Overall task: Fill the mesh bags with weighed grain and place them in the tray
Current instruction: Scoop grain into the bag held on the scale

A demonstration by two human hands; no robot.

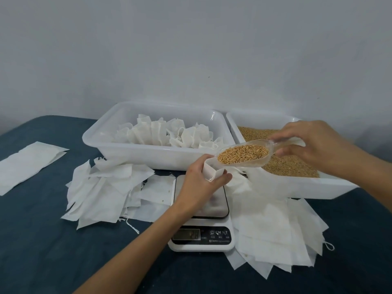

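Observation:
My left hand (pixel 199 183) grips a white mesh bag (pixel 212 172) with its mouth held upward, above the steel plate of a white kitchen scale (pixel 201 236). My right hand (pixel 314 145) holds a clear plastic scoop (pixel 244 157) heaped with golden grain; the scoop's lip sits right at the bag's mouth. A white tray (pixel 297 187) of loose grain lies at the right, under my right hand. Another white tray (pixel 101 143) at the back centre holds several filled mesh bags (pixel 165 134).
Piles of flat white mesh bags lie left of the scale (pixel 106 192) and to its right front (pixel 275 236). A separate white sheet (pixel 27 164) rests at the far left on the dark blue table (pixel 42 251). A pale wall stands behind.

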